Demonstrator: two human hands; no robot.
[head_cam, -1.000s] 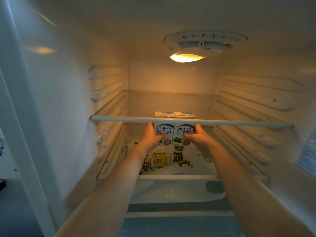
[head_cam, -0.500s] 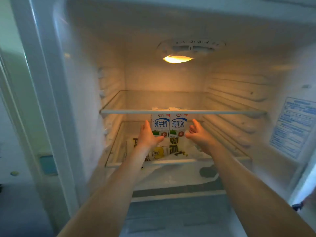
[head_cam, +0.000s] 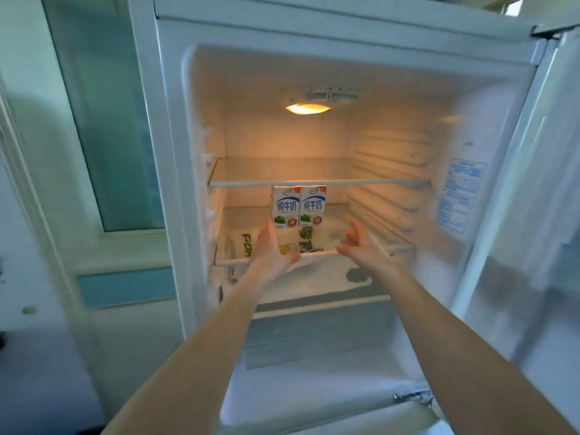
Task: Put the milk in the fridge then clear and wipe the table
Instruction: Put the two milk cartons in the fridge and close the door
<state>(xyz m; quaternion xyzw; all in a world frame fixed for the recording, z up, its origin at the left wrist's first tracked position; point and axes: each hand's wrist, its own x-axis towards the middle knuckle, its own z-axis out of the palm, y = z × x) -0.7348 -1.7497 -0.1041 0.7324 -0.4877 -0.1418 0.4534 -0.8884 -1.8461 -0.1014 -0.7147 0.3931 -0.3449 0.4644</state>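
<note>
Both hands have come back out of the fridge (head_cam: 175, 152) since a second ago, when they clasped the two milk cartons from either side; half a second ago the fingers were already peeling off, and now I see the cartons standing free. My view has pulled back too, so the whole open compartment shows, with its door (head_cam: 533, 215) swung out on the right.

Inside, the lamp (head_cam: 308, 108) glows orange under the ceiling of the compartment. An upper glass shelf (head_cam: 318, 182) crosses the cavity, and just beneath its front edge stand the left milk carton (head_cam: 285, 207) and the right milk carton (head_cam: 312, 206), upright, touching side by side, printed faces toward me. They rest toward the back of the lower shelf (head_cam: 361, 250), on or just behind a flat printed bag (head_cam: 246, 244) that lies there; I cannot tell which. A blue-lettered label (head_cam: 461, 196) sits on the right inner wall.

My left hand (head_cam: 271, 249) is at the front edge of the lower shelf, palm turned inward, fingertips reaching up near the bottom left corner of the left carton; whether they brush it I cannot tell. My right hand (head_cam: 361, 246) is clearly apart from the right carton, off to its lower right, fingers spread and curled loosely. Each grip is released and holds nothing, and the cartons lie between and behind the two hands, deeper in the fridge.
</note>
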